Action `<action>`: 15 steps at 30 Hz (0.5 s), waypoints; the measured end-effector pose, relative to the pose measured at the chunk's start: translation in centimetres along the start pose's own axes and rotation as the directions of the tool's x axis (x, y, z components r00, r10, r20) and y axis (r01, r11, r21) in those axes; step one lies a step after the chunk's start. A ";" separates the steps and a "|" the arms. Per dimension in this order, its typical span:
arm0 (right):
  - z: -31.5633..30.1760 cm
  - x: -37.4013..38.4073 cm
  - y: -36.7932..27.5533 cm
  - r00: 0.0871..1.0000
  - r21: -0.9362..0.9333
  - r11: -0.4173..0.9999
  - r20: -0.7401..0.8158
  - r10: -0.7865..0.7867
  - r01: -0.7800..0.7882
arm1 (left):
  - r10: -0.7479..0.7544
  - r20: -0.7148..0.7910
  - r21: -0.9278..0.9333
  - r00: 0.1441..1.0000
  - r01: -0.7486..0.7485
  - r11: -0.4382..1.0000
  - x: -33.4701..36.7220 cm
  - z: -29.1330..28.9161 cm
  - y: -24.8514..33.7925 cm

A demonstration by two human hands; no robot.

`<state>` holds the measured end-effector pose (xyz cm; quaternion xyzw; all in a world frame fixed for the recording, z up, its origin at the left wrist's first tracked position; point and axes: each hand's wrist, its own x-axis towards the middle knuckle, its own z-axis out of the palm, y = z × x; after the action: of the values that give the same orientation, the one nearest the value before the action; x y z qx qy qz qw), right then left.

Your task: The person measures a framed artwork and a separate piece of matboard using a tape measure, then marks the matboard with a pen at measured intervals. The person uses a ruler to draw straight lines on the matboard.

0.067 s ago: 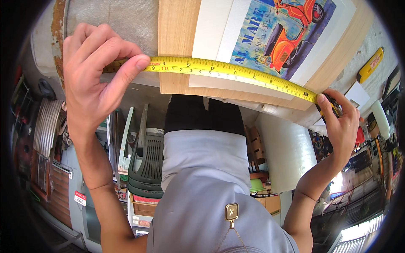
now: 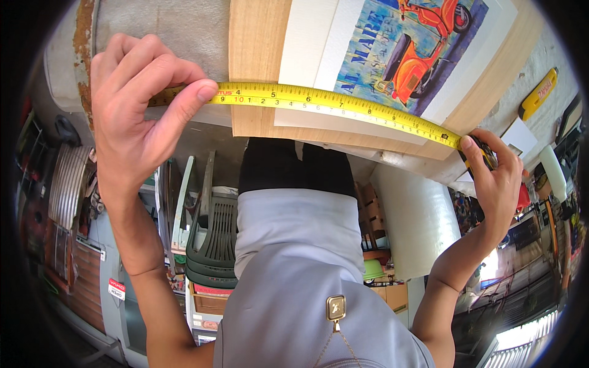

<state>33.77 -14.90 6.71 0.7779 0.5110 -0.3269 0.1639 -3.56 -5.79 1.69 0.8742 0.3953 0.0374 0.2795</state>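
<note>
A yellow tape measure (image 2: 331,101) stretches across the near part of a wooden board (image 2: 254,67). My left hand (image 2: 138,98) pinches the blade between thumb and forefinger, left of the board. At the other end, my right hand (image 2: 498,175) grips the black and yellow case, partly hidden by the fingers. Under the blade lie white sheets and a colourful picture of an orange scooter (image 2: 408,67), with a pale border around it.
A yellow-handled tool (image 2: 538,94) and a white card (image 2: 519,138) lie on the worktable at the right. Below its near edge are stacked green plastic chairs (image 2: 211,239) and a large wrapped roll (image 2: 414,224). Rust marks the table's left edge (image 2: 84,55).
</note>
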 end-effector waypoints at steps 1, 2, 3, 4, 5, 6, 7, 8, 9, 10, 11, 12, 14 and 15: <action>0.0 0.0 0.0 1.000 0.003 1.000 0.003 0.002 -0.002 | -0.002 0.000 0.001 1.000 0.002 1.000 0.0 0.0 0.0; 0.0 0.1 0.0 1.000 0.005 1.000 0.006 0.004 -0.004 | -0.003 0.000 0.001 1.000 0.003 1.000 0.0 0.0 0.0; 0.0 0.1 0.0 1.000 0.008 1.000 0.009 0.006 -0.006 | -0.005 0.000 0.002 1.000 0.005 1.000 0.0 0.0 0.0; 0.0 0.1 0.0 1.000 0.006 1.000 0.010 0.008 -0.008 | -0.006 -0.001 0.001 1.000 0.006 1.000 -0.1 0.0 0.0; 0.0 0.0 -0.1 1.000 0.005 1.000 0.011 0.010 -0.011 | -0.007 -0.002 0.000 1.000 0.007 1.000 -0.1 0.0 0.0; 0.0 0.0 -0.1 1.000 0.004 1.000 0.011 0.012 -0.012 | -0.008 -0.003 -0.001 1.000 0.008 1.000 -0.1 0.0 0.0; 0.0 0.1 -0.2 1.000 0.004 1.000 0.016 0.017 -0.017 | -0.006 -0.002 0.001 1.000 0.006 1.000 -0.1 0.0 -0.1; 0.0 0.1 -0.3 1.000 0.004 1.000 0.021 0.022 -0.022 | -0.005 -0.002 0.002 1.000 0.005 1.000 -0.2 0.0 -0.1; 0.0 0.1 -0.3 0.999 0.003 1.000 0.026 0.028 -0.028 | -0.003 -0.001 0.003 1.000 0.003 1.000 -0.1 0.0 -0.1; 0.0 0.1 -0.3 1.000 0.002 1.000 0.020 0.024 -0.024 | -0.003 0.001 0.003 1.000 0.003 1.000 -0.1 0.0 -0.2; 0.0 0.1 -0.3 1.000 0.002 1.000 0.015 0.020 -0.020 | -0.003 0.003 0.002 1.000 0.003 1.000 0.0 0.0 -0.2; 0.1 0.0 -0.3 1.000 0.002 1.000 0.007 0.013 -0.013 | -0.004 0.002 0.005 1.000 0.004 1.000 -0.1 0.0 -0.1; 0.2 0.0 -0.2 1.000 -0.005 1.000 -0.007 -0.003 0.003 | -0.007 0.002 0.005 1.000 0.007 1.000 -0.3 0.0 -0.1; 0.2 0.0 -0.2 1.000 -0.009 1.000 -0.012 -0.008 0.008 | -0.007 0.004 0.003 1.000 0.007 1.000 -0.3 0.0 -0.1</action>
<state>33.54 -14.94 6.57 0.7771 0.5164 -0.3207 0.1629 -3.82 -5.93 1.66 0.8732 0.3980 0.0341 0.2793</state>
